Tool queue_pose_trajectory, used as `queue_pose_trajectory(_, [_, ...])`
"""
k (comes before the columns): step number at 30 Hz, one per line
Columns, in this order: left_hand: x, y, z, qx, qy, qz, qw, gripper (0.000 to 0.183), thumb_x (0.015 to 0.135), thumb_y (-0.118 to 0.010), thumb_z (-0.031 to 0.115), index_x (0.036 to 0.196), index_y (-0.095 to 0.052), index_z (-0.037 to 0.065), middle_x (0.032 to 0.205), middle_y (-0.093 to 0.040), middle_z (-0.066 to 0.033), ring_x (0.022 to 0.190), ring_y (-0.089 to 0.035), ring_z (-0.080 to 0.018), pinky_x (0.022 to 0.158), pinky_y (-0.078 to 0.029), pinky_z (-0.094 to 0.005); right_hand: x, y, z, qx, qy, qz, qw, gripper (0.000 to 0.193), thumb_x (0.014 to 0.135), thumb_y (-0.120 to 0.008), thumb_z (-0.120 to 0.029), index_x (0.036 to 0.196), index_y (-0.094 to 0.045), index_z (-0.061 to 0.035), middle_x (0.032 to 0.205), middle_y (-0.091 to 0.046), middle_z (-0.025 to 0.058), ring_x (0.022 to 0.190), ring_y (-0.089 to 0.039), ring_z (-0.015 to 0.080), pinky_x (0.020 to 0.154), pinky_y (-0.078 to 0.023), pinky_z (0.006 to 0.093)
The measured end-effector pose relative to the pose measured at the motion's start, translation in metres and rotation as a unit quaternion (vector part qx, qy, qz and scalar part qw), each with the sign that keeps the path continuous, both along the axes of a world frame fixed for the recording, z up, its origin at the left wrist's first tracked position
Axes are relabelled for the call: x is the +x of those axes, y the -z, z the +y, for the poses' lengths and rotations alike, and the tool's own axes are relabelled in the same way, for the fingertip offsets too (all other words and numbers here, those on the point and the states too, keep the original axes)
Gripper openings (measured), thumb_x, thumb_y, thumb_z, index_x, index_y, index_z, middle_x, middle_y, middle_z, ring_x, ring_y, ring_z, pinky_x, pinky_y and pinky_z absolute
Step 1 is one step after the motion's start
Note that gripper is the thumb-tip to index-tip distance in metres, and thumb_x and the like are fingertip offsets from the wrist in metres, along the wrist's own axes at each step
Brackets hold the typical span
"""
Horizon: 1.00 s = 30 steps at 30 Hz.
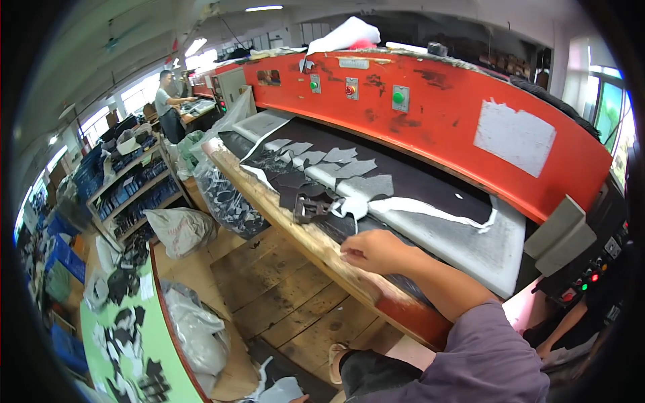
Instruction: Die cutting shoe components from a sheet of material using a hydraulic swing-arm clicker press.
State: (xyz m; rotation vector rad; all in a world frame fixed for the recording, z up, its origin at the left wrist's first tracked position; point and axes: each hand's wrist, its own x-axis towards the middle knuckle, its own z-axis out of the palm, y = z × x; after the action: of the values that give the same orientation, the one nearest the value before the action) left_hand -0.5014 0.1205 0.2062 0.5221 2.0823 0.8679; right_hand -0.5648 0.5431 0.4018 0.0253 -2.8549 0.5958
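Observation:
My right hand, its fingers curled inward, is over the wooden front edge of a red press. Whatever the fingers hold, if anything, is hidden. Beyond it, a dark metal cutting die lies on the bed beside a crumpled white scrap. Several grey cut pieces lie in rows on black sheet material, with a white strip along its near side. Only a sliver of my left hand shows at the lower edge, beside a pale grey sheet piece; its fingers are mostly cut off.
The red press beam, with buttons, spans the back. A green table with dark and white pieces stands left, near clear plastic bags, a white sack and a shelf. Another person's arm is at right; a person stands far left.

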Motion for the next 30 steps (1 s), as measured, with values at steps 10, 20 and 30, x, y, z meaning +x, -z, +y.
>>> queue_pose_trajectory(10, [-0.205,-0.109,0.087,-0.030,0.158,0.052,0.986,0.041,0.091,-0.060,0.027,0.123,-0.058,0.001,0.121,-0.061,-0.0217,0.109,-0.058,-0.0369,0.094,-0.045,-0.0378,-0.162,0.035,0.061,-0.076,0.263,-0.109,0.955,0.032,0.091,-0.053,-0.033,0.110,-0.062,-0.0088,0.107,-0.064,0.0180,0.102,-0.060,0.0364,0.084,-0.049,0.0464])
queue_pose_trajectory(20, [-0.439,-0.166,0.224,0.206,0.173,0.294,0.917,0.025,0.083,-0.066,0.021,0.100,-0.067,0.003,0.103,-0.066,-0.0171,0.097,-0.061,-0.0351,0.087,-0.048,-0.0400,-0.161,0.048,0.051,-0.117,0.243,-0.056,0.961,0.043,0.086,-0.065,-0.037,0.118,-0.059,-0.0092,0.114,-0.059,0.0215,0.113,-0.051,0.0379,0.096,-0.041,0.0447])
queue_pose_trajectory(30, [-0.637,-0.122,0.357,0.303,0.338,0.390,0.801,0.011,0.080,-0.065,0.025,0.077,-0.068,0.014,0.083,-0.066,-0.0028,0.085,-0.060,-0.0253,0.081,-0.043,-0.0405,-0.204,0.045,0.036,-0.134,0.423,-0.082,0.892,0.028,0.075,-0.075,-0.025,0.096,-0.066,-0.0096,0.093,-0.062,0.0153,0.093,-0.058,0.0336,0.081,-0.047,0.0408])
